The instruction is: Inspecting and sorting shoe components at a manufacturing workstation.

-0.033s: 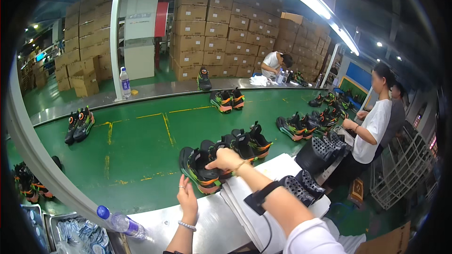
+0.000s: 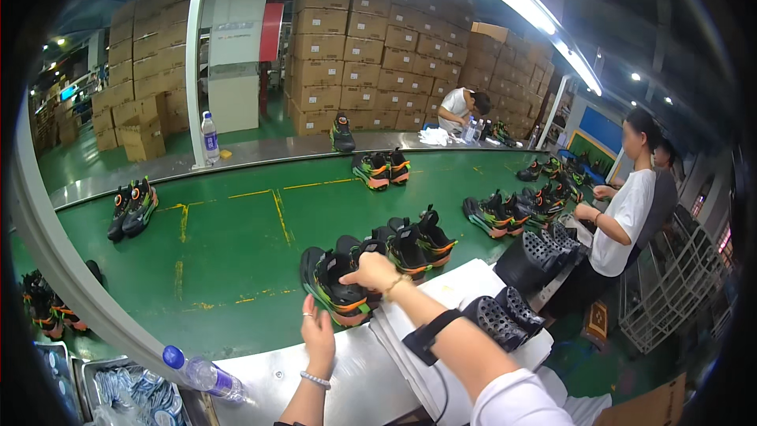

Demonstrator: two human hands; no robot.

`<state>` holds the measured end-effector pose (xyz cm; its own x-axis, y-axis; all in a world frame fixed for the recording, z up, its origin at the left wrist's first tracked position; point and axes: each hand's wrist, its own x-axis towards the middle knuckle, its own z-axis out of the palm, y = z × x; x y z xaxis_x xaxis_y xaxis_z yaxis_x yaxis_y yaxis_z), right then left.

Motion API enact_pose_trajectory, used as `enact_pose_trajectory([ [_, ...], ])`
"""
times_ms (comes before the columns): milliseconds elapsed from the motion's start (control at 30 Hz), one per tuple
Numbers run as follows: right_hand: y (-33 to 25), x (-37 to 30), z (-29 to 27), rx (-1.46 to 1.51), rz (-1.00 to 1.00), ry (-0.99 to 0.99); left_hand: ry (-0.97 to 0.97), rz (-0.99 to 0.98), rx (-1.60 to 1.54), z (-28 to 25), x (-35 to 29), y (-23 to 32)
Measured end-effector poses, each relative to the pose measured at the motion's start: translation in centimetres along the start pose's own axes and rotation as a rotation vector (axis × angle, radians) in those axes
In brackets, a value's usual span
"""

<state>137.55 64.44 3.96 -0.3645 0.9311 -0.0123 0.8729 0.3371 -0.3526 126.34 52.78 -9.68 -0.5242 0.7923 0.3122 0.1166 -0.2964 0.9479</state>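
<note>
Black sneakers with green and orange trim stand in a tight cluster on the green work surface (image 2: 236,268) before me. My right hand (image 2: 374,272) reaches over the nearest sneaker (image 2: 335,290), its fingers bent and one digit pointing left across the collar. What lies inside those fingers is hidden. Just in front of that sneaker's sole, my left hand (image 2: 318,338) is raised with fingers apart and nothing in them. More sneakers (image 2: 410,244) stand directly behind my right hand.
White sheets (image 2: 426,331) and black perforated clogs (image 2: 505,317) lie to my right. A water bottle (image 2: 206,375) tilts beside metal trays (image 2: 130,386) at lower left. A white post (image 2: 79,268) crosses the left side. A co-worker (image 2: 627,217) stands at right near more sneakers (image 2: 493,213).
My right hand has shifted slightly left and down over the sneaker. My left hand has moved a little to the right. The sneakers stay in place.
</note>
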Motion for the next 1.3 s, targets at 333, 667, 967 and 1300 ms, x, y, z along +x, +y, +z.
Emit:
enact_pose_trajectory([
  [333,-3.2,0.1,5.1,0.023,0.093,0.208,-0.194,0.131,0.285,1.6,-1.4,1.7],
  [667,-2.9,0.9,7.8,-0.008,0.009,0.227,-0.173,0.068,0.274,1.7,-0.7,1.6],
  [967,-2.2,3.9,9.0,0.056,-0.038,0.021,-0.177,0.045,0.305,1.3,-0.7,1.7],
  [1300,-3.0,3.4,7.9,0.251,0.005,0.074,-0.054,0.136,0.305,2.7,0.1,2.2],
])
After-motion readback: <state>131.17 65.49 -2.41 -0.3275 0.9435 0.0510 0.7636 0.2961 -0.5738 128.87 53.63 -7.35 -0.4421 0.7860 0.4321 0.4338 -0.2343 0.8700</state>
